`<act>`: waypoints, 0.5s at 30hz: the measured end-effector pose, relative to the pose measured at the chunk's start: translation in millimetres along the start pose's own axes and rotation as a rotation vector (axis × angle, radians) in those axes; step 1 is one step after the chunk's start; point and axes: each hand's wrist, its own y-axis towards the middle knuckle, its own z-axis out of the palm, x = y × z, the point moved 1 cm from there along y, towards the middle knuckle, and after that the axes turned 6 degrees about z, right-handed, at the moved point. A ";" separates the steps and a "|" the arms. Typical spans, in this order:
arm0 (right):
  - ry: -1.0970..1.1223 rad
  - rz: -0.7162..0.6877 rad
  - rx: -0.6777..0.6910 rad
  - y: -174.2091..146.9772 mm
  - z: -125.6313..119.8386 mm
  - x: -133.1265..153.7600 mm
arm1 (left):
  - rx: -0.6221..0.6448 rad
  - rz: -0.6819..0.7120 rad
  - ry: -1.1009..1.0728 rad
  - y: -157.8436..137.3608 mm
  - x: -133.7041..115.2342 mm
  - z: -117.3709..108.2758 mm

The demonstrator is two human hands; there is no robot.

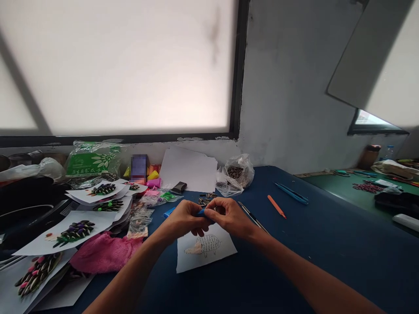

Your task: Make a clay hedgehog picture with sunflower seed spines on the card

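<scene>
Navy tabletop [314, 248], blue piece [200, 213] (small), between left hand [185, 220], right hand [229, 216]

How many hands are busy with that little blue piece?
2. The left hand is on one side of the blue piece, and the right hand is on the other. Some fingers are partly hidden, but both hands show.

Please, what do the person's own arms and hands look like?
The left forearm and right forearm are bare, with no sleeve, watch or bracelet visible. The left hand and right hand wear no gloves; no ring can be made out.
</scene>
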 end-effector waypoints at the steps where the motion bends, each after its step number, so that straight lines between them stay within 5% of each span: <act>1: -0.010 0.003 -0.012 -0.1 0.6 0.2 | 0.003 0.000 0.004 0.3 1.0 0.8; 8: -0.022 -0.020 -0.112 -1.6 4.0 -1.1 | 0.045 0.030 0.017 1.5 5.2 4.9; 15: 0.071 0.001 -0.018 4.9 -7.6 -4.8 | 0.026 0.031 -0.014 -2.2 -3.2 -4.8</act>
